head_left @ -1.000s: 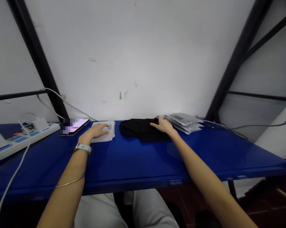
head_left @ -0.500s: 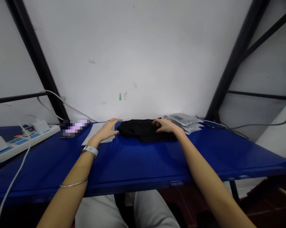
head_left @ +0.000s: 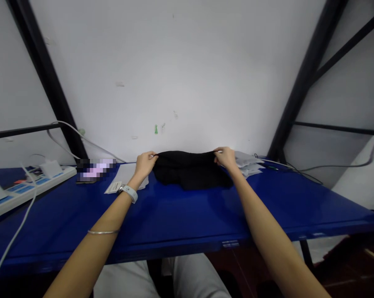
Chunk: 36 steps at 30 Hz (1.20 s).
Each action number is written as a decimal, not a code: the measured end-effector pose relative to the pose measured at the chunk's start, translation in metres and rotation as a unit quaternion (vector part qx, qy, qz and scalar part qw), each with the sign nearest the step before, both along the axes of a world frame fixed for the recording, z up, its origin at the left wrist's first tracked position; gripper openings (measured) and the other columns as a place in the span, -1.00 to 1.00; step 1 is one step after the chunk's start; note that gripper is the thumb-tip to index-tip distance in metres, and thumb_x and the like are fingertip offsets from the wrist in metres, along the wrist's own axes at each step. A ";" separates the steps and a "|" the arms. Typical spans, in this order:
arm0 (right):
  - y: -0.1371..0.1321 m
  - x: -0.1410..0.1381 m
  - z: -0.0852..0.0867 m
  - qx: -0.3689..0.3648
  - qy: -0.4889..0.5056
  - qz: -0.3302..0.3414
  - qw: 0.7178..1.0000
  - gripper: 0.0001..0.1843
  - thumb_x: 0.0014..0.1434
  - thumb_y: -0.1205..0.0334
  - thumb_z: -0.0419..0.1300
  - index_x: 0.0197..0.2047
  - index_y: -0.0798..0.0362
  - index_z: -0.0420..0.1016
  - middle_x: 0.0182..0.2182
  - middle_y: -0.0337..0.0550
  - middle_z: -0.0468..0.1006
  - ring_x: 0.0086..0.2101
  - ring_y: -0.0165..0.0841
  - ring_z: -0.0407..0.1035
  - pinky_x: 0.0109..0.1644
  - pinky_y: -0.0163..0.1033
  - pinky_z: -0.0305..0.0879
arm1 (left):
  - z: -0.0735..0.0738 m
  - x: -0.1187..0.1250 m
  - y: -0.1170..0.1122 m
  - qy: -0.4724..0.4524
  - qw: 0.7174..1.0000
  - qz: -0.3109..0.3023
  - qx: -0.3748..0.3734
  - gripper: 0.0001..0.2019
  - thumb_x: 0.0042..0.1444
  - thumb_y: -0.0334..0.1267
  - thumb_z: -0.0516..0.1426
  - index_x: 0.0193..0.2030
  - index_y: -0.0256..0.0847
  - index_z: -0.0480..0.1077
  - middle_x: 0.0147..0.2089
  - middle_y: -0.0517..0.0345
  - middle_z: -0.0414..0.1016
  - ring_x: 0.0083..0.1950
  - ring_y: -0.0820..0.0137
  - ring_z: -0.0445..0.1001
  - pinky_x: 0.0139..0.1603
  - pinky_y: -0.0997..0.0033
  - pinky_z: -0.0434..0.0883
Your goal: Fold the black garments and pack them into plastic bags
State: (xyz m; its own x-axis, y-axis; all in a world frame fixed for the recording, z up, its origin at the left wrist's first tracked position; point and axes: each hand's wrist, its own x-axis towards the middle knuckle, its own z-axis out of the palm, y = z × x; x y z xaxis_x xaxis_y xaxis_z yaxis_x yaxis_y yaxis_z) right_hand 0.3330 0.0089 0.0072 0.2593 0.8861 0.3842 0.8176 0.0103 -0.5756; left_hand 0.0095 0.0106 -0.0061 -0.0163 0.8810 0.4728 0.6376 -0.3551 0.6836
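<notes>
A black cloth point(head_left: 188, 170) lies at the back of the blue table point(head_left: 180, 215), its top edge lifted and stretched. My left hand point(head_left: 145, 162) pinches the cloth's upper left corner. My right hand point(head_left: 225, 157) pinches its upper right corner. Both hands are closed on the fabric. A white watch sits on my left wrist, and a thin bangle further down that forearm.
A flat clear packet point(head_left: 124, 179) lies just left of the cloth, a phone point(head_left: 95, 170) beyond it. A white power strip point(head_left: 22, 189) with plugs and cables is at far left. Stacked clear packets point(head_left: 247, 163) lie right of the cloth. Black frame bars rise on both sides.
My left hand left the flat packet and moved right to the cloth's left corner. My right hand shifted to its right corner. Both gripped and raised the top edge.
</notes>
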 end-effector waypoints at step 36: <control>-0.034 -0.089 -0.036 0.092 -0.223 0.267 0.933 -0.54 0.11 0.44 0.13 0.10 0.06 0.32 0.00 0.01 0.36 -0.14 -0.29 0.36 -0.15 -0.25 0.29 | -0.024 0.011 -0.015 0.272 0.953 0.021 0.134 -0.51 0.02 -0.41 0.11 0.14 -0.10 0.28 0.32 -0.12 0.08 0.27 -0.05 0.07 0.09 -0.14 0.27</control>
